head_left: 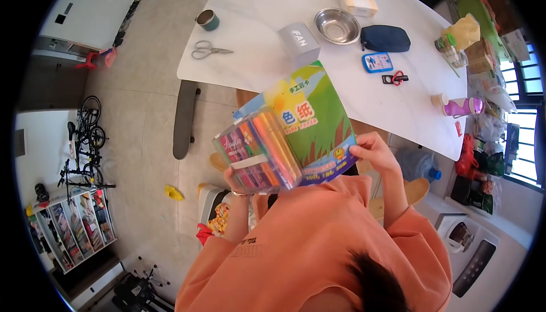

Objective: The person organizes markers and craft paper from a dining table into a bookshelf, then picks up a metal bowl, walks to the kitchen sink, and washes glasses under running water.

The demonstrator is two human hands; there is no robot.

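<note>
My left hand (234,181) is closed around the lower left edge of a clear plastic case of acrylic markers (261,153). The case lies over the left part of a colored paper pad (321,119) with a green, yellow and blue cover. At the pad's lower right corner, my right hand (372,152) pinches it between thumb and fingers. Both items are held in front of my chest, by the near edge of the white table (250,56). Most of my left fingers are hidden behind the case.
On the table are scissors (210,50), a mug (208,20), a grey FAN box (300,42), a steel bowl (336,26), a tissue pack (359,0), a dark pouch (385,38), a blue card case (377,62) and a purple bottle (462,107). A skateboard (184,120) stands left.
</note>
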